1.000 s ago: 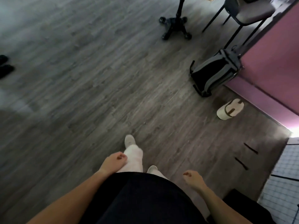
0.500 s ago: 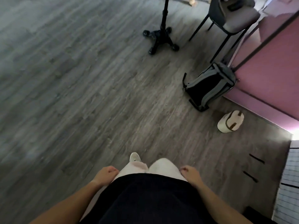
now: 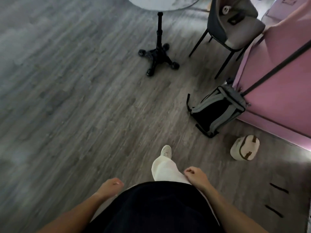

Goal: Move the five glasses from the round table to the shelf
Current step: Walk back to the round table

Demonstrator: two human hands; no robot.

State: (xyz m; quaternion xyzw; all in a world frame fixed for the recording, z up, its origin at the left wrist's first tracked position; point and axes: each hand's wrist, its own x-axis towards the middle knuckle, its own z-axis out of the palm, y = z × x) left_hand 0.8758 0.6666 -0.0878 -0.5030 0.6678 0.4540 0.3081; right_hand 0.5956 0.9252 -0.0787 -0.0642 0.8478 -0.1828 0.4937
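Observation:
The round table (image 3: 161, 5) shows only its pale near rim at the top edge, on a black pedestal with a four-footed base (image 3: 158, 61). No glasses and no shelf are in view. My left hand (image 3: 111, 186) hangs by my left hip with its fingers curled and nothing in it. My right hand (image 3: 196, 175) hangs by my right hip, loosely fisted and also holding nothing. My white-trousered leg and pale shoe (image 3: 166, 152) step forward on the grey wood floor.
A grey chair (image 3: 235, 29) with small items on its seat stands right of the table. A grey and black backpack (image 3: 217, 111) and a small cream pouch (image 3: 244, 149) lie on the floor beside a pink fabric cabinet (image 3: 277, 78) at the right.
The view has moved forward and tilted up, so the table's rim and more of the chair now show. My arms have swung: left hand back, right hand forward, both without anything in them.

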